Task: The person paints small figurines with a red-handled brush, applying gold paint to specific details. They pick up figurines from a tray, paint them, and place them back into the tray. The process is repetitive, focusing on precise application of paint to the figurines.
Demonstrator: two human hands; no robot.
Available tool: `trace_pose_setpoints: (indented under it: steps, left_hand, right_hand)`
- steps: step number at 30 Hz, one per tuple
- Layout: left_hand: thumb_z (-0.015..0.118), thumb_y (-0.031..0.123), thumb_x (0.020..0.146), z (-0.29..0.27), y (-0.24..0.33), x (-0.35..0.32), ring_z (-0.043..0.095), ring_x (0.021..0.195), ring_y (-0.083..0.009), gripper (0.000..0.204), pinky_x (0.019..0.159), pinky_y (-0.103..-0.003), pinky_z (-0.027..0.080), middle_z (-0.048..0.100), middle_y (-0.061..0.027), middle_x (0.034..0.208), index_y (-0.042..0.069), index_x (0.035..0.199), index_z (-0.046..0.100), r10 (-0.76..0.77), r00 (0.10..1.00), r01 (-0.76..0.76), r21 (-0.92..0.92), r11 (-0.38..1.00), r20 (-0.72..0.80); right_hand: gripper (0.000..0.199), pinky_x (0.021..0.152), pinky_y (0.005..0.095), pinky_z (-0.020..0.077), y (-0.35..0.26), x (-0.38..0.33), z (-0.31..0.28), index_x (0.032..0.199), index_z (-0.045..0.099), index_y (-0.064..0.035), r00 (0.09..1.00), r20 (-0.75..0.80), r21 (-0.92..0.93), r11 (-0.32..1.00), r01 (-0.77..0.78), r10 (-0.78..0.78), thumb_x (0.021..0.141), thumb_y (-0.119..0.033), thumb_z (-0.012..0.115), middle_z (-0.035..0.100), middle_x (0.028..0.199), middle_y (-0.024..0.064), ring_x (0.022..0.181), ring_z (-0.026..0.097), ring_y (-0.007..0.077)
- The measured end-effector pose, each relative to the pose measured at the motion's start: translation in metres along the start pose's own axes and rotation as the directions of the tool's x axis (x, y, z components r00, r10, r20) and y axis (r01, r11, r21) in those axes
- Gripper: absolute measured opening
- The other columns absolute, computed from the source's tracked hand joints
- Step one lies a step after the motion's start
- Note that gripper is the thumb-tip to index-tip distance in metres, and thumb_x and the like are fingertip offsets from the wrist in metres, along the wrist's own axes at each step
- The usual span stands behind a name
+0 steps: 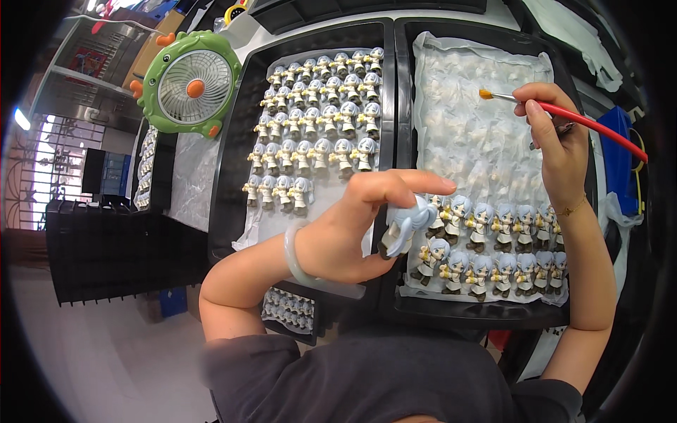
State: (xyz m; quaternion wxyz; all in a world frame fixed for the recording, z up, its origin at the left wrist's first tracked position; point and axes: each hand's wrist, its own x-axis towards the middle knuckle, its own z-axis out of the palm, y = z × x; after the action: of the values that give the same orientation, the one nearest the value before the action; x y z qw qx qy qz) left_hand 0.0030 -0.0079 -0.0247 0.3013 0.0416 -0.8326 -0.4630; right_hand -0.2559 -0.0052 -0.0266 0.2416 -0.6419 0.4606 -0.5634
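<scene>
Two trays of small figurines, and we are mid-painting, by our reading.

Our left hand is clamped on one pale-haired figurine above the right tray's near-left corner; our right hand pinches the red brush, raised far right. Next, we judge, the orange tip must meet the figurine steadily.

Pale floor, black crates at left, barred window, green fan
</scene>
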Motion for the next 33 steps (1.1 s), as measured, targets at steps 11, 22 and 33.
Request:
trace_pose_setpoints:
  steps: [11, 22, 33]
  left_hand:
    - [0.059, -0.014, 0.056, 0.003, 0.002, -0.003, 0.046, 0.107, -0.0299, 0.068, 0.088, -0.038, 0.036, 0.044, -0.0187, 0.115, 0.006, 0.116, 0.032, -0.070, 0.995, 0.083, 0.205, 0.975, -0.071]
    - [0.069, 0.039, 0.048, -0.005, 0.023, 0.001, 0.040, 0.070, -0.0194, 0.059, 0.066, -0.031, 0.026, 0.047, -0.0046, 0.076, 0.007, 0.095, 0.055, -0.220, 0.961, 0.267, 0.773, 0.575, -0.169]
    - [0.068, 0.056, 0.046, -0.003, 0.014, -0.005, 0.039, 0.060, -0.0190, 0.058, 0.063, -0.033, 0.026, 0.046, -0.0019, 0.062, 0.008, 0.073, 0.052, -0.144, 0.974, 0.228, 0.771, 0.594, -0.178]
  right_hand:
    - [0.014, 0.073, 0.0215, 0.0404, 0.001, 0.000, 0.000, 0.090, 0.058, 0.0011, 1.000, 0.023, -0.004, 1.000, 0.007, -0.007, 0.085, -0.009, 0.050, 0.058, 0.085, 0.0038, 0.077, 0.052, 0.0088]
    - [0.014, 0.071, 0.0201, 0.0384, 0.001, 0.001, 0.000, 0.089, 0.059, 0.0010, 1.000, 0.021, -0.003, 1.000, -0.008, 0.008, 0.084, -0.009, 0.050, 0.057, 0.084, 0.0035, 0.075, 0.051, 0.0084]
    - [0.015, 0.055, 0.0153, 0.0332, 0.000, -0.001, 0.000, 0.089, 0.061, -0.0016, 0.999, 0.009, -0.029, 0.998, -0.048, 0.048, 0.083, -0.011, 0.050, 0.059, 0.084, 0.0012, 0.074, 0.051, 0.0042]
